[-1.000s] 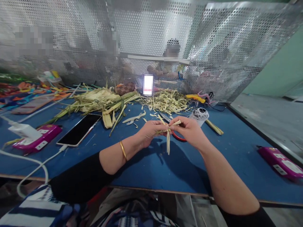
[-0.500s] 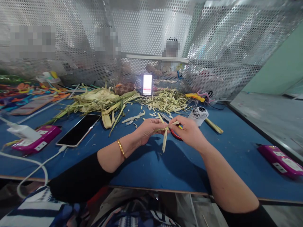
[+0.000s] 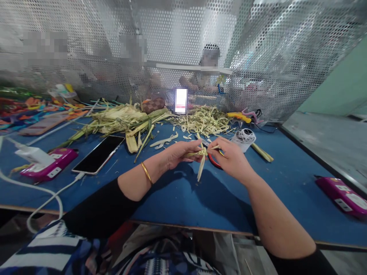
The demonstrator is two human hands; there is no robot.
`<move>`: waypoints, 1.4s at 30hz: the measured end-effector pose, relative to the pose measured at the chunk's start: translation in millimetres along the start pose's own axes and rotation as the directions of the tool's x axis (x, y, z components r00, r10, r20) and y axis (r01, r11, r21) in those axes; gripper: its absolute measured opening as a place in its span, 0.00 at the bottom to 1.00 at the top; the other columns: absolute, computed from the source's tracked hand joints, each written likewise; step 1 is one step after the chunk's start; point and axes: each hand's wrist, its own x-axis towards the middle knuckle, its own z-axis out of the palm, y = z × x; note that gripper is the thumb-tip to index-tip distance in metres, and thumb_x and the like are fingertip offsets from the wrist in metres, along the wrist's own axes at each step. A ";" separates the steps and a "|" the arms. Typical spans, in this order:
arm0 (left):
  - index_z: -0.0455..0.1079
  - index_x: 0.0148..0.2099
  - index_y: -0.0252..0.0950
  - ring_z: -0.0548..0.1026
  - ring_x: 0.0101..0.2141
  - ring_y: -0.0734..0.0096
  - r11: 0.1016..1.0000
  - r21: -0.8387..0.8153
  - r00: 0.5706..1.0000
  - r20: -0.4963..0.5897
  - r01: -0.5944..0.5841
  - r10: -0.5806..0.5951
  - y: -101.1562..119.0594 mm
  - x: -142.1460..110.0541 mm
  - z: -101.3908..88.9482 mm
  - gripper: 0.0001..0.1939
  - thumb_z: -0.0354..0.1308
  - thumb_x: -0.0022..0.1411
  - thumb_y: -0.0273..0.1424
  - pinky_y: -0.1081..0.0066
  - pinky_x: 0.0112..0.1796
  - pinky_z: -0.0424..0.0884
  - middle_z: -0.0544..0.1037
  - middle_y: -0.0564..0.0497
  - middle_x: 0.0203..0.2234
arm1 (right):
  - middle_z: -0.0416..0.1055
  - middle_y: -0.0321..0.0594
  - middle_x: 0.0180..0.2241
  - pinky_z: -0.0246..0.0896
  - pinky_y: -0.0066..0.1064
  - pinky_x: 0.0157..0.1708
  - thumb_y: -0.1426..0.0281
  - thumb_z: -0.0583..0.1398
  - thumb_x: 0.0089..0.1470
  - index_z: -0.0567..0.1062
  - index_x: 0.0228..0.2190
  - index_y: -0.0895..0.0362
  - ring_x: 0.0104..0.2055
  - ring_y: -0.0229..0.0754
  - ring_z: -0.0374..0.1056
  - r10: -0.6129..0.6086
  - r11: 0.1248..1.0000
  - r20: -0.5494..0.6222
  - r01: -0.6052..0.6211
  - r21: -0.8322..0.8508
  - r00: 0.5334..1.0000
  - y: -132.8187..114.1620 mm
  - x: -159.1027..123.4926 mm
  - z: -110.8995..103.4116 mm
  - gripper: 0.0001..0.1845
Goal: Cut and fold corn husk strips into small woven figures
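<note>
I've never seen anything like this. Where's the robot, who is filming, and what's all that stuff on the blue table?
There's no robot here: these are a person's two bare hands, seen by a camera worn on the head, looking forward and down. The left hand holds a small knotted piece of pale strips; the right hand pinches one thin end. Red-handled scissors lie partly hidden behind the right hand. On the blue table, beyond the hands, are a heap of leafy husks and a tangle of shredded strips. A dark-screened phone lies to the left, plugged into a white cable.
</note>
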 end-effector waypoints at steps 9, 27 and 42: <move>0.77 0.26 0.34 0.70 0.26 0.72 0.984 0.120 0.990 -0.016 -0.134 0.137 -2.9 -0.2 5.1 0.17 0.69 0.41 0.43 0.71 0.34 0.64 0.77 0.49 0.23 | 0.69 0.37 0.28 0.56 0.32 0.32 0.74 0.55 0.55 0.68 0.25 0.54 0.31 0.41 0.65 0.000 0.999 0.015 -0.001 0.038 1.000 0.5 0.2 0.4 0.07; 0.75 0.24 0.34 0.71 0.29 0.71 0.981 0.119 0.985 -0.066 -0.151 0.159 -5.8 -1.7 16.0 0.12 0.65 0.42 0.39 0.69 0.39 0.65 0.77 0.50 0.24 | 0.67 0.34 0.21 0.55 0.30 0.26 0.63 0.62 0.46 0.73 0.26 0.57 0.24 0.36 0.61 0.369 0.780 0.203 -0.421 0.462 0.907 7.0 0.6 1.4 0.10; 0.75 0.23 0.35 0.71 0.27 0.73 0.984 0.106 0.983 -0.093 -0.145 0.155 -6.8 -0.4 13.6 0.09 0.64 0.44 0.36 0.72 0.35 0.65 0.77 0.51 0.23 | 0.70 0.38 0.29 0.61 0.31 0.34 0.74 0.57 0.56 0.74 0.28 0.55 0.32 0.39 0.67 -0.113 0.991 0.018 0.112 0.070 0.993 8.9 0.0 -4.1 0.07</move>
